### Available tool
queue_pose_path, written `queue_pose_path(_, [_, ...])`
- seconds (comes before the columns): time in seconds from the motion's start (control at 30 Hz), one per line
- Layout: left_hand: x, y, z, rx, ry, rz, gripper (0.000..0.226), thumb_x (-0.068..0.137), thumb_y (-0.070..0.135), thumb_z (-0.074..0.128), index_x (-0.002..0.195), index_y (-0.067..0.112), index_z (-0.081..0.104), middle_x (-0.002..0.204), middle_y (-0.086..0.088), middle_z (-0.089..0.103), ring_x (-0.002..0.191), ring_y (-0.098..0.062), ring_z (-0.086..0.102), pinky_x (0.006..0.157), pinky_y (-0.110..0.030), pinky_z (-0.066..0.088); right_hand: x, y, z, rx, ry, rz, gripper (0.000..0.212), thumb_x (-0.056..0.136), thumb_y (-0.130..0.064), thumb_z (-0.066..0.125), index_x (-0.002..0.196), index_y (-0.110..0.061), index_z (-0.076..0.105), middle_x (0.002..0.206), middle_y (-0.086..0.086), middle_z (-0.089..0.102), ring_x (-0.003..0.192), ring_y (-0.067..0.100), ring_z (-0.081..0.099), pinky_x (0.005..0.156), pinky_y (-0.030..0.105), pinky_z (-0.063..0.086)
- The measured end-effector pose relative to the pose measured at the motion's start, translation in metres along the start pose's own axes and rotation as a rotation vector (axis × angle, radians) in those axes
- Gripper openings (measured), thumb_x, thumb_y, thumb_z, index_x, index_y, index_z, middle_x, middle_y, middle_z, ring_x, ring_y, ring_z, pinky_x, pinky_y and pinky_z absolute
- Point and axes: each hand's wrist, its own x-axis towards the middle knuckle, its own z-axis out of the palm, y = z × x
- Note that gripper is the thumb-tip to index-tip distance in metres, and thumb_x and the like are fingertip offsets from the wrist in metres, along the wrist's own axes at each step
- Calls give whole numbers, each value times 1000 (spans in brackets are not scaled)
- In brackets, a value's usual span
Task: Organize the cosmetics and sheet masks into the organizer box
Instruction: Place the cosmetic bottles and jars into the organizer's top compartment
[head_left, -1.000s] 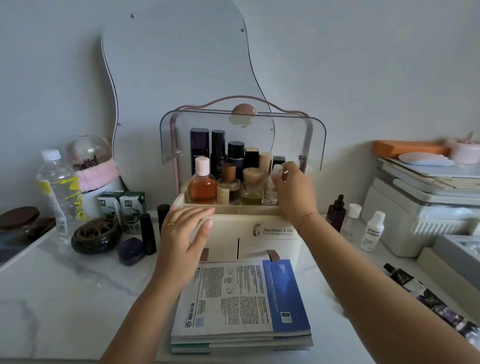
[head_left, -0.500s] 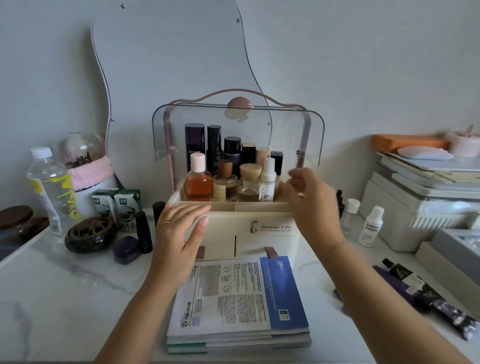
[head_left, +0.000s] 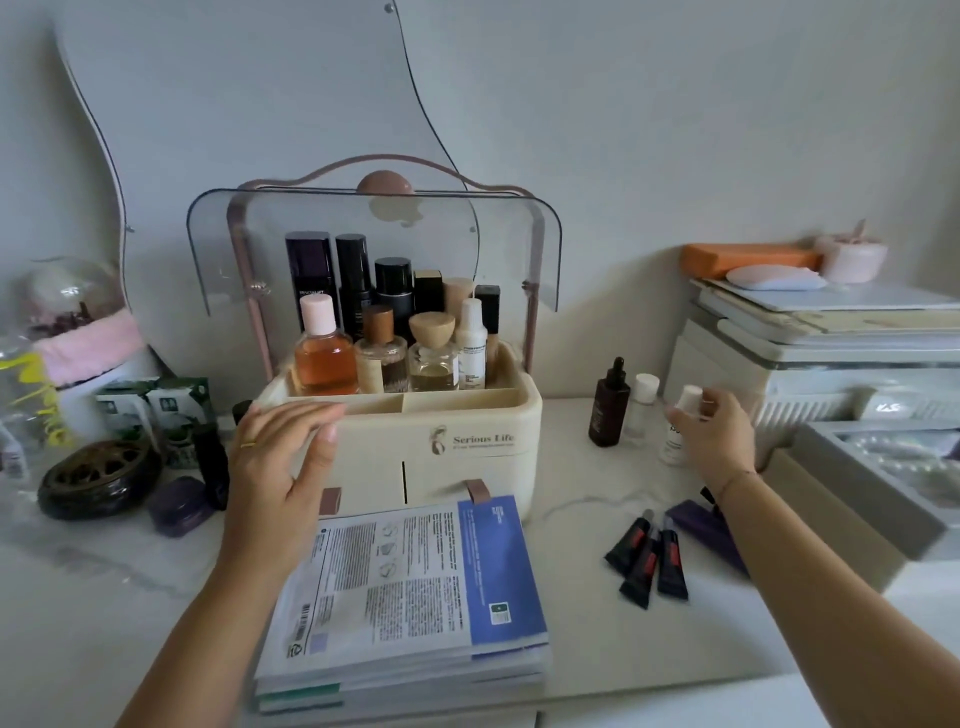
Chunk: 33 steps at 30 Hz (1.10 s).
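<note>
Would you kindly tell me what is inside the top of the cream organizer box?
Upright in the organizer box: an orange bottle, two wooden-capped bottles, a white tube, dark bottles behind. Its wall hides their bases.

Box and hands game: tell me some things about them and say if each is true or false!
1. The box lid is up. True.
2. The right hand holds a white bottle. True.
3. The left hand grips the masks. False: it is open, holding nothing.
4. The masks sit inside the box. False: they lie stacked on the table before it.
5. Three dark tubes lie on the table. True.
</note>
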Motion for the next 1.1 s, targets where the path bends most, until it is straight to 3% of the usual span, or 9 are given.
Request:
queue_pose_path(0.17, [0, 1, -1, 24, -17, -15, 42, 96, 33, 39, 111, 6, 67, 113, -1, 65, 111, -22, 54, 106, -16, 21, 0, 4, 2, -43, -4, 27, 33, 81, -27, 68, 107, -8, 60, 105, 12, 66, 99, 30, 62, 81, 39, 48])
queue_pose_path(0.27, [0, 1, -2, 27, -11, -8, 41, 96, 33, 39, 111, 7, 67, 114, 1, 64, 112, -15, 52, 106, -14, 20, -17, -20, -7, -53, 69, -29, 29, 83, -28, 67, 103, -8, 62, 100, 11, 67, 90, 24, 60, 75, 33, 46])
queue_pose_path(0.37, [-1, 1, -1, 18, 3, 6, 40, 96, 32, 40, 111, 7, 67, 114, 4, 62, 111, -6, 48, 107, -12, 17, -54, -70, -25, 160, 185, -242, 26, 81, -29, 67, 103, -15, 64, 93, -4, 67, 81, 1, 62, 66, 12, 42])
queue_pose_path(0.47, [-1, 1, 0, 10, 19, 21, 38, 96, 31, 40, 111, 7, 67, 113, 5, 62, 110, -5, 48, 108, -14, 17, -105, -128, -36, 352, 171, -566, 16, 78, -26, 72, 83, -31, 58, 72, -30, 62, 67, -21, 56, 58, -5, 36])
queue_pose_path(0.57, [0, 2, -1, 6, 30, 30, 37, 96, 30, 41, 109, 7, 67, 111, 5, 62, 108, -6, 49, 108, -14, 19, -137, -165, -17, 358, -108, -682, 22, 76, -29, 71, 90, -38, 57, 79, -27, 63, 76, -11, 63, 67, 4, 48])
queue_pose_path(0.67, [-1, 3, -1, 8, 23, 15, 38, 96, 32, 41, 110, 9, 67, 112, 6, 62, 109, -11, 52, 107, -18, 22, -140, -176, 16, 154, -258, -731, 36, 79, -28, 70, 112, -20, 58, 96, -14, 62, 82, 2, 61, 71, 10, 51])
queue_pose_path(0.83, [0, 2, -3, -10, -3, 3, 37, 95, 32, 41, 113, 12, 67, 114, 5, 64, 112, -14, 54, 104, -33, 33, -117, -184, 53, -176, -160, -857, 45, 88, -12, 57, 128, -20, 37, 110, 9, 61, 72, 24, 59, 57, 33, 50])
queue_pose_path(0.97, [0, -1, -4, -42, -2, 17, 35, 95, 32, 42, 113, 14, 67, 114, 4, 66, 112, -14, 56, 105, -46, 36, -106, -193, 61, -351, -175, -888, 43, 88, -5, 53, 126, -18, 37, 114, 13, 57, 82, 34, 61, 68, 45, 56])
queue_pose_path(1.1, [-1, -3, -2, -52, 9, 16, 34, 96, 32, 43, 113, 15, 67, 114, 8, 64, 112, -12, 55, 107, -46, 33, -99, -197, 62, -395, -225, -786, 38, 88, -9, 58, 122, -12, 42, 114, 15, 56, 90, 36, 60, 77, 46, 54])
